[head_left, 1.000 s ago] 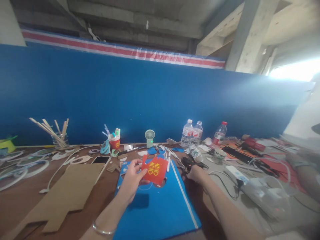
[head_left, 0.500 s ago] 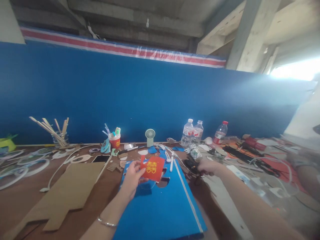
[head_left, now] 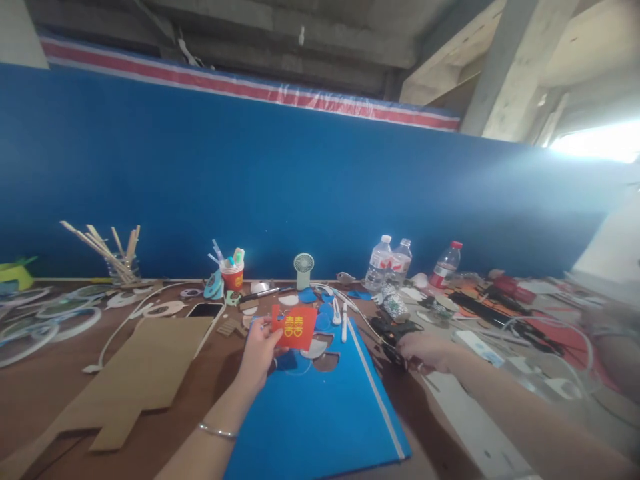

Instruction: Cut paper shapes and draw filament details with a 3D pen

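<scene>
While the left hand [head_left: 260,350] pinches a red card [head_left: 295,327] by its lower left corner, thumb on the printed face and fingers behind, the card stands tilted above the far end of a blue board [head_left: 320,413] that lies flat on the wooden table [head_left: 45,393]. A gold double emblem faces the camera, and the card's longer edge runs roughly left to right. Cut-out openings [head_left: 320,353] show in the board directly under the card. The right hand [head_left: 425,350] rests at the board's right edge, curled over a black tool [head_left: 393,330]; motion blur makes it hard to say whether the fingers are fully closed on the tool or only laid across it, though a loose grasp appears likely. From that hand the card lies to the left and slightly farther away, with the board's white-striped edge between them, so the left hand is plainly the nearer one to the card. A brown cardboard sheet [head_left: 145,373] lies left of the board, with a dark phone [head_left: 205,310] at its far corner. Along the blue back wall stand a red cup of pens [head_left: 233,275], a small green fan [head_left: 303,269], water bottles [head_left: 387,263] and a jar of wooden sticks [head_left: 117,263]. White cables and a power strip [head_left: 483,347] clutter the table right of the tool.
</scene>
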Available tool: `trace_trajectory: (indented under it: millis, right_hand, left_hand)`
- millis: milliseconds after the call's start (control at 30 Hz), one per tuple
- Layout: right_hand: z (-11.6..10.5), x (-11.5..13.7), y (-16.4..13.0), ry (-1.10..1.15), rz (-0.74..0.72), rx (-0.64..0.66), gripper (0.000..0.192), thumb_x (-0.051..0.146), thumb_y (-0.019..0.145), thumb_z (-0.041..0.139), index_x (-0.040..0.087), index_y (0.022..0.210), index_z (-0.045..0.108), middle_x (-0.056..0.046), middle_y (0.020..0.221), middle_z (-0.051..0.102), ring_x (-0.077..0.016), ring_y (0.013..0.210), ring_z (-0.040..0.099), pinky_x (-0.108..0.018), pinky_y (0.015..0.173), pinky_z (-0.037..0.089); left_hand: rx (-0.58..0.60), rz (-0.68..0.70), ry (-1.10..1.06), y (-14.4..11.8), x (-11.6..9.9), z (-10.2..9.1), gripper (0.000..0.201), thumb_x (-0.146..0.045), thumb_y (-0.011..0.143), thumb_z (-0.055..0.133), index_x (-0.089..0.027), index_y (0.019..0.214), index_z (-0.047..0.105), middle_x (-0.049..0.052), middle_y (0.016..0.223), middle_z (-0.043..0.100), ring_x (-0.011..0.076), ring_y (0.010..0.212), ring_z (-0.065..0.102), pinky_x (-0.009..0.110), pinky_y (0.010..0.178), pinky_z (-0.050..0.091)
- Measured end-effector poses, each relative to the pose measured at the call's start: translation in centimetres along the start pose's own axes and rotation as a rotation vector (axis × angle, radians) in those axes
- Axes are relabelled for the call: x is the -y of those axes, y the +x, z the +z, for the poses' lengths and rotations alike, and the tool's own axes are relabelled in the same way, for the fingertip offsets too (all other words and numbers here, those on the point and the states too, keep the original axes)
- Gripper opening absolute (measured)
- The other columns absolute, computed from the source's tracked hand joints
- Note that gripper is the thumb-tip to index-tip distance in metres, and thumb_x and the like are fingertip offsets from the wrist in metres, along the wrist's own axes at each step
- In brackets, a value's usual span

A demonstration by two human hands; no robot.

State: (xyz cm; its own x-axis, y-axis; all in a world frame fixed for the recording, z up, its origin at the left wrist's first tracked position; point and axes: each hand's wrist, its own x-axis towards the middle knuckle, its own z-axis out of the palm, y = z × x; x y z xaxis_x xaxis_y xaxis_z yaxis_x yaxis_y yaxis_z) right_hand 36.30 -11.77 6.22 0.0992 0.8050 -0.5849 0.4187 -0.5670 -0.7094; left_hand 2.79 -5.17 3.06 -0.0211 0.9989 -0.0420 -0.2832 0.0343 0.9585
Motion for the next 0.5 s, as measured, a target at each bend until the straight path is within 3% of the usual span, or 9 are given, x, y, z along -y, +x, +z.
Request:
trace_trajectory:
  millis: [100, 200, 300, 367, 500]
  right_hand:
    - [0.1, -0.2, -0.9, 0.078, -0.021, 0.036, 0.011, 0.012, 0.060, 0.052, 0.013, 0.070, 0.057, -0.003, 0.061, 0.062, -0.0073, 0.042, 0.049, -0.014, 0.034, 0.024]
    - [0.9, -0.3, -1.6, 0.186, -0.088, 0.046, 0.013, 0.019, 0.067, 0.051, 0.015, 0.079, 0.054, -0.005, 0.071, 0.065, -0.0102, 0.052, 0.058, -0.016, 0.041, 0.037]
    - [2.3, -0.1, -1.8, 0.285, -0.200, 0.033, 0.012, 0.019, 0.065, 0.054, 0.018, 0.075, 0.047, 0.000, 0.069, 0.061, -0.0121, 0.064, 0.063, -0.019, 0.054, 0.045]
    - [3.5, 0.5, -1.5, 0.370, -0.286, 0.010, 0.022, 0.017, 0.060, 0.061, 0.019, 0.071, 0.042, 0.003, 0.067, 0.059, -0.0126, 0.068, 0.064, -0.019, 0.059, 0.047]
    - [6.8, 2.8, 0.0, 0.557, -0.462, -0.035, 0.031, 0.017, 0.054, 0.072, 0.018, 0.071, 0.046, 0.004, 0.059, 0.057, -0.0137, 0.059, 0.062, -0.024, 0.058, 0.048]
  left_hand:
    - [-0.004, 0.032, 0.000, 0.0, 0.0, -0.1, 0.034, -0.012, 0.069, 0.063, -0.022, 0.093, 0.040, 0.000, 0.079, 0.062, 0.0133, 0.057, 0.063, 0.023, 0.043, 0.053]
    - [0.004, 0.046, -0.007, 0.0, 0.1, -0.2, 0.035, -0.013, 0.069, 0.064, -0.021, 0.093, 0.040, 0.001, 0.080, 0.063, 0.0139, 0.058, 0.063, 0.023, 0.043, 0.052]
    - [0.011, 0.048, -0.022, 0.1, 0.3, -0.4, 0.035, -0.015, 0.069, 0.065, -0.020, 0.095, 0.041, 0.004, 0.085, 0.064, 0.0158, 0.063, 0.065, 0.024, 0.045, 0.052]
    - [0.008, 0.049, -0.035, 0.2, 0.4, -0.5, 0.038, -0.016, 0.068, 0.066, -0.020, 0.097, 0.042, 0.004, 0.087, 0.064, 0.0156, 0.064, 0.065, 0.024, 0.047, 0.053]
    - [-0.002, 0.033, -0.057, 0.5, 0.5, -0.8, 0.040, -0.018, 0.066, 0.069, -0.019, 0.097, 0.044, 0.002, 0.082, 0.065, 0.0133, 0.061, 0.063, 0.022, 0.048, 0.051]
